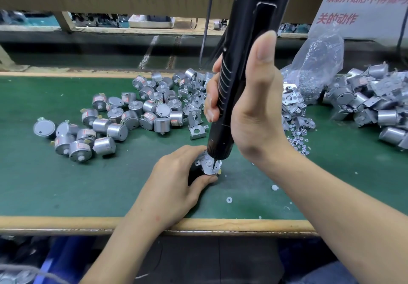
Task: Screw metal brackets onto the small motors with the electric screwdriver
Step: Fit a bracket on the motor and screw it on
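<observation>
Right hand (249, 107) raised, fingers wrapped round screwdriver (247, 41), thumb straight up; left hand (176, 180) just below, pinching motor (209, 169); forearms bare.

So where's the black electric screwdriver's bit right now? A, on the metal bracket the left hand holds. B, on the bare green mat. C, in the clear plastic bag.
A: the black electric screwdriver has its bit on the silver metal bracket that the left hand holds.

factory assembly bench: green mat (66, 195), motor heaps (123, 116), hanging screwdriver (238, 67).
</observation>
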Available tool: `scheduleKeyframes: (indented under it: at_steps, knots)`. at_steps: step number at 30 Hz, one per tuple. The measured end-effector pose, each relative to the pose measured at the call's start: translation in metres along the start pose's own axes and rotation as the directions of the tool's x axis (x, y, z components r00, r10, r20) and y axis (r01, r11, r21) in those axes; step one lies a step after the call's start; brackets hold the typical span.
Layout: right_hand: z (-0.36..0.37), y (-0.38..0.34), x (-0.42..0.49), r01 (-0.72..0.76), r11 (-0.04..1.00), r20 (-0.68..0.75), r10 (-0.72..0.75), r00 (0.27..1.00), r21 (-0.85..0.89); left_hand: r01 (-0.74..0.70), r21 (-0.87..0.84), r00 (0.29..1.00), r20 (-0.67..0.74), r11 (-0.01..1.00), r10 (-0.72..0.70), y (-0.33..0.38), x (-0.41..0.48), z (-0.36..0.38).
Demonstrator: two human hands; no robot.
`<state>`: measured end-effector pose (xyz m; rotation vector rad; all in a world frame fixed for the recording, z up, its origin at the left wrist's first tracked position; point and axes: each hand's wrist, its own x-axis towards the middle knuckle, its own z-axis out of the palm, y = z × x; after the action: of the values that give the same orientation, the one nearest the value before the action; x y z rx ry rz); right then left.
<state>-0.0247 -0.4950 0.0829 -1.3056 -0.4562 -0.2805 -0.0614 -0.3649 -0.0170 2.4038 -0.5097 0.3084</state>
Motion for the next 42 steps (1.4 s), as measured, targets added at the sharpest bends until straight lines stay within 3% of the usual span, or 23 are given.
scheduleKeyframes:
  at_steps: [8,21,33,39,42]
  knots:
    - [0.005,0.001,-0.005,0.060,0.998,0.020,-0.060,0.998,0.022,-0.013,0.016,1.000,-0.019,1.000,0.013,-0.001,-0.001,0.002]
    - [0.005,0.002,-0.008,0.039,0.997,0.097,-0.045,0.994,0.063,-0.016,0.046,0.998,-0.061,0.999,0.018,0.001,-0.001,0.002]
    - [0.003,0.005,-0.011,0.065,0.998,0.002,-0.065,0.998,0.012,0.031,0.073,0.997,-0.070,0.997,-0.026,0.004,-0.003,0.004]
    - [-0.021,0.012,-0.003,0.074,0.983,-0.069,-0.086,0.994,-0.167,0.077,0.070,0.991,-0.119,0.995,-0.068,0.005,-0.003,0.005]
    - [-0.042,0.016,0.001,-0.025,0.902,-0.048,0.005,0.999,-0.432,0.081,0.053,0.990,-0.121,0.995,-0.074,0.007,-0.004,0.004]
